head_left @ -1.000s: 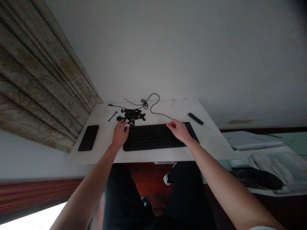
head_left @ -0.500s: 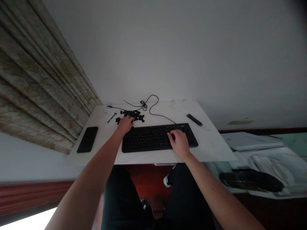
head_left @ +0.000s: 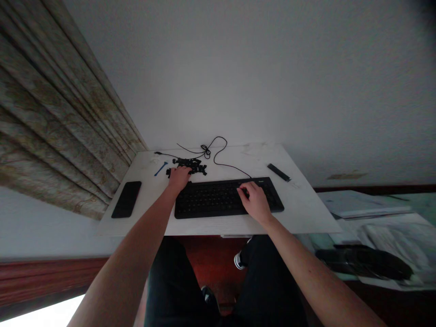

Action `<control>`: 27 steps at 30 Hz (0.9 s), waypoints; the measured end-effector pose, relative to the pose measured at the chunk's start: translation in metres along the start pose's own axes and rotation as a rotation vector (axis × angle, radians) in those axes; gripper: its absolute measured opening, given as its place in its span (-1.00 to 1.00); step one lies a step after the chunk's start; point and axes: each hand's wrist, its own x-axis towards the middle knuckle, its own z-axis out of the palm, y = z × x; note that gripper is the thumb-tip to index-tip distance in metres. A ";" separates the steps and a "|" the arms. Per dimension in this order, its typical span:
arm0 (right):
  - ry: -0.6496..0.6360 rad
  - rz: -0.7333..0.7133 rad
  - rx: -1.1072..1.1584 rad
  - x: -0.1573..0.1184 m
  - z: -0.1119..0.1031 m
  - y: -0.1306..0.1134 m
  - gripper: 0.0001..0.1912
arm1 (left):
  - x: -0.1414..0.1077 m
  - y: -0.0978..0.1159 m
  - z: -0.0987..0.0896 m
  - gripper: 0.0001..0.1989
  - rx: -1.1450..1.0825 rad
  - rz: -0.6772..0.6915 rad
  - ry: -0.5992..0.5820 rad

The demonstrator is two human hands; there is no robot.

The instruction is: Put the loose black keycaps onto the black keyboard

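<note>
Keyboard, black, rectangular: one, flat on the white table. Keycaps, small, black: loose pile behind the keyboard's left end. Left hand: at the pile, fingers bent, grasp cannot be told. Right hand: over the keyboard's right part, fingers curled, contents hidden.

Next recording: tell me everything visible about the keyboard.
The keyboard is black, long and rectangular, plastic by its look, with rows of dark keys and a small pale mark near its far right corner. It lies on the white table, slightly askew to the near edge. A thin black cable leaves its far side. The right hand is over its right part; contact is unclear.
</note>
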 end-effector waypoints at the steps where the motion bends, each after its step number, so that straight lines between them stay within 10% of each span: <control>1: 0.010 -0.007 0.015 0.001 0.000 -0.001 -0.77 | 0.000 0.001 0.000 -0.74 0.008 0.002 0.001; 14: -0.021 0.017 0.163 0.003 -0.001 -0.019 -0.75 | 0.001 0.001 -0.003 -0.78 -0.141 -0.025 0.076; 19: -0.020 0.092 0.335 0.011 -0.004 -0.034 -0.77 | -0.011 0.026 -0.012 -0.80 -1.267 -0.395 0.305; 23: -0.035 0.161 0.523 0.020 -0.006 -0.053 -0.77 | -0.040 0.063 -0.027 -0.77 -2.042 -0.454 0.149; 27: -0.030 0.158 0.690 0.030 -0.011 -0.075 -0.77 | -0.067 0.092 -0.040 -0.84 -2.340 -0.451 -0.024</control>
